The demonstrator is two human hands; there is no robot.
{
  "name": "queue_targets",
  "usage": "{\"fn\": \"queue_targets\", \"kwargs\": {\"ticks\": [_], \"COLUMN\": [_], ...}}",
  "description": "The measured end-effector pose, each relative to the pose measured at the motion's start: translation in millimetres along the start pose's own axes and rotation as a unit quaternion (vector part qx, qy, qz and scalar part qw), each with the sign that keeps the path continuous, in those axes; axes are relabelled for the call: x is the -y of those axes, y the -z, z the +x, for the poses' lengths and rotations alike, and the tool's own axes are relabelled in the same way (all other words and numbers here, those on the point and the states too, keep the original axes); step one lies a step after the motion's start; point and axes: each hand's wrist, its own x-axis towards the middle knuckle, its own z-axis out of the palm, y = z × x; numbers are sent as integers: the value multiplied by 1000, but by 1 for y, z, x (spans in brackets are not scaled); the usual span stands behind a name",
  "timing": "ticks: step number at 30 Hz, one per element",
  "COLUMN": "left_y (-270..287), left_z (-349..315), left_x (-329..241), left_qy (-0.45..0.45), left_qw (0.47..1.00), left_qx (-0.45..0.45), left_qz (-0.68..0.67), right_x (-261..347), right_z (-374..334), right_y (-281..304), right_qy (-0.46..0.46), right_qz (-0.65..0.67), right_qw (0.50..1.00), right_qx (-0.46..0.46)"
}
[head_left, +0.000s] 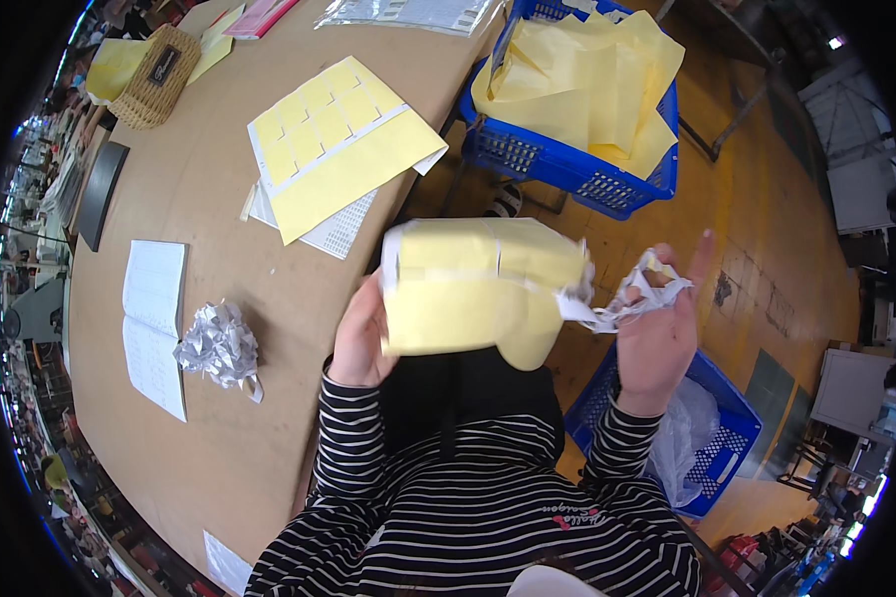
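In front of my lap, my left hand (360, 343) grips the left edge of a yellow sheet (453, 313), which is bent and slightly blurred. Whether it is one sheet or several together, I cannot tell. My right hand (657, 353), off to the right, has a tangle of white paper strips (632, 303) caught among its fingers, with one finger stretched out. The strips reach across to the right edge of the yellow sheet and seem to touch it.
On the brown table (139, 478) lie yellow sheets (353, 159), an open notebook (153, 328), a clump of white strips (219, 345) and a wicker basket (156, 78). A blue crate (567, 169) holds yellow paper; another blue crate (732, 428) beside my right forearm contains clear plastic (682, 438).
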Motion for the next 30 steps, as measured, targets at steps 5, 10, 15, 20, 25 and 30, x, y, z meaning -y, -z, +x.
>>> {"fn": "queue_targets", "kwargs": {"ticks": [5, 10, 15, 20, 25, 30], "left_y": [-39, -41, -39, -40, -41, -38], "left_z": [15, 31, 24, 19, 26, 28], "left_x": [45, 27, -6, -13, -19, -49], "left_qy": [-134, -149, -138, -70, -53, -20], "left_qw": [976, 972, 953, 953, 958, 983], "left_qx": [154, -41, 0, 35, 14, 10], "left_qz": [76, 176, 270, 293, 281, 182], "right_x": [-42, -41, -11, 11, 31, 68], "right_z": [-7, -6, 13, 19, 17, 25], "right_y": [-32, -38, -17, -1, 7, 28], "right_qy": [-187, -260, -164, -111, -57, 39], "right_qz": [271, 347, 335, 304, 200, 97], "right_qw": [937, 889, 914, 938, 973, 988], "right_qx": [119, 146, 162, 125, 104, 112]}}
